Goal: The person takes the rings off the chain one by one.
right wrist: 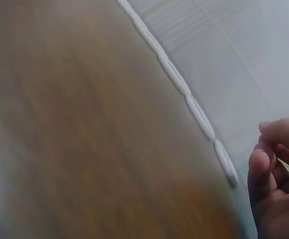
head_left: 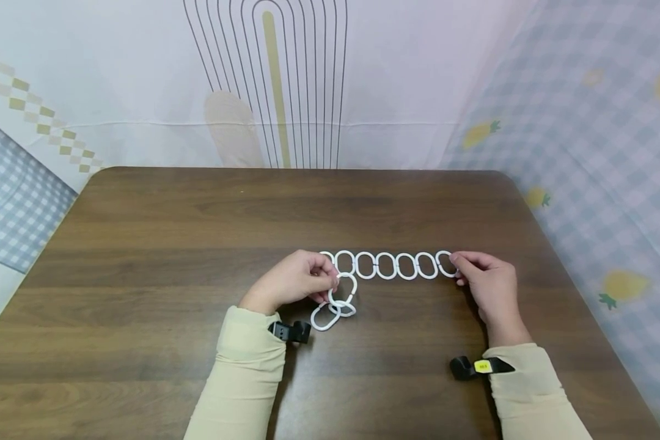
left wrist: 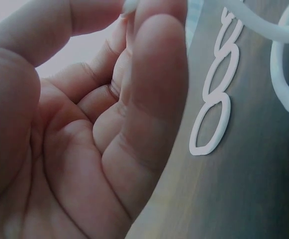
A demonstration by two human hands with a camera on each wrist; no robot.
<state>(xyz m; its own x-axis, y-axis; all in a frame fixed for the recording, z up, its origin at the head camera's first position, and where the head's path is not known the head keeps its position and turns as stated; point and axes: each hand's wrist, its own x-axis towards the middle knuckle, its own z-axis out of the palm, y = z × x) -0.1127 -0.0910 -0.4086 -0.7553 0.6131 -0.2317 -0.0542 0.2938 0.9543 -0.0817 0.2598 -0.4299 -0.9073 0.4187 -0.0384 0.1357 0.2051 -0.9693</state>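
Observation:
In the head view, a row of white oval plastic links (head_left: 385, 265) lies across the table, its left end partly hidden by my left hand (head_left: 302, 278). The left fingertips and thumb pinch a white link (head_left: 354, 284). Two more white links (head_left: 324, 329) hang joined below it, beside the palm. Parts of these loom close at the upper right of the left wrist view. At the row's right end is my right hand (head_left: 486, 287), its thumb overlapping the last link (head_left: 440, 264). In the right wrist view its loosely bent fingers (right wrist: 281, 132) show no link between them, beside the row's end.
The brown wooden table (head_left: 143, 275) has a rounded far edge against a white patterned cloth (head_left: 396, 73). Blue checked cloth (head_left: 588, 201) with yellow pineapples hangs along the right side. Black wrist cameras (head_left: 297, 332) are strapped over both light sleeves.

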